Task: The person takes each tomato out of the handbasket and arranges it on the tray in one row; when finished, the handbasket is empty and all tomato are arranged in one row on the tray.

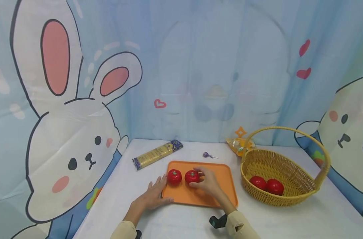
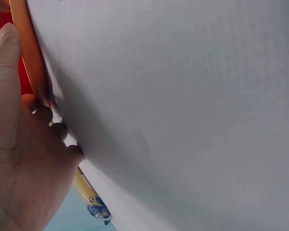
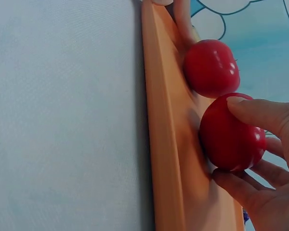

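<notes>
Sleeved forearms are being extended from the bottom edge of the head view, and both hands are being kept at the orange tray [image 1: 220, 196]. The right hand [image 1: 209, 182] is being curled round the right-hand tomato [image 1: 192, 176]; in the right wrist view its fingertips [image 3: 250, 108] are being laid over the top of that tomato [image 3: 231, 132] while lower fingers are being cupped beneath it, so the fruit is being grasped while it is sitting on the tray floor. The left hand [image 1: 154, 196] is being held flat and relaxed on the white table [image 1: 289, 219], with its straight fingers being pressed against the tray's left rim [image 2: 31, 62]; nothing is being grasped by it.

A second tomato [image 1: 174, 176] is being left untouched just beside the held one, on its left, nearer the left hand. The two are almost touching in the right wrist view.

To the right of the tray, well apart from the left hand and nearer the right, a wicker basket [image 1: 292, 196] with a tall handle is being occupied by two more tomatoes [image 1: 266, 185]. Behind the tray a long pasta packet [image 1: 157, 154] is lying slantwise, with a small purple lollipop [image 1: 207, 155] and a yellow snack bag [image 1: 240, 145] nearby, before a cartoon rabbit backdrop [image 1: 64, 132].
</notes>
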{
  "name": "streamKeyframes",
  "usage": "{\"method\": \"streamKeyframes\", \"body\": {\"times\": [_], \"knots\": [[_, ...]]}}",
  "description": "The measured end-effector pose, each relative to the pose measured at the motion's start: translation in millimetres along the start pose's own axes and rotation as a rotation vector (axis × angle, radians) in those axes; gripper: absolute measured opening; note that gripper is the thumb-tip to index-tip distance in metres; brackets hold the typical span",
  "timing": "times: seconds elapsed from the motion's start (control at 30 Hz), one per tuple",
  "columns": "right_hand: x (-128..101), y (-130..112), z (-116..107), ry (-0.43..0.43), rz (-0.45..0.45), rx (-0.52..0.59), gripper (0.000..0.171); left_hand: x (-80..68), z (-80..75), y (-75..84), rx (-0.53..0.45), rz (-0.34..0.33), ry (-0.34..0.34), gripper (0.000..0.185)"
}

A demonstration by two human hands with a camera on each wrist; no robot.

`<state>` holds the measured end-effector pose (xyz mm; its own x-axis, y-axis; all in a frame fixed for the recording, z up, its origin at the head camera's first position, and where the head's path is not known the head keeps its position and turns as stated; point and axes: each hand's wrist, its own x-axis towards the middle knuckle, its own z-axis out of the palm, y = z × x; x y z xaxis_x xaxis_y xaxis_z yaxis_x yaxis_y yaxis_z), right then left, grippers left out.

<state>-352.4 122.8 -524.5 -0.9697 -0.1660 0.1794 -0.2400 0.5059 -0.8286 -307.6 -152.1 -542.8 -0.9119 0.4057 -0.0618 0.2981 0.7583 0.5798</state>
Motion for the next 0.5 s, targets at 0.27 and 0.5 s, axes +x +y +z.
{"method": "streamKeyframes", "body": {"times": [0.27, 0.5], "knots": [[3.5, -0.4, 4.0, -0.019, 0.011, 0.017, 0.068, -5.9, -8.5, 9.5, -0.01, 0.006, -0.008, 0.101], [2.5, 2.2, 4.1, -0.035, 0.029, 0.013, 0.069, -6.2, -6.5, 10.2, -0.013, 0.001, -0.024, 0.099]]}}
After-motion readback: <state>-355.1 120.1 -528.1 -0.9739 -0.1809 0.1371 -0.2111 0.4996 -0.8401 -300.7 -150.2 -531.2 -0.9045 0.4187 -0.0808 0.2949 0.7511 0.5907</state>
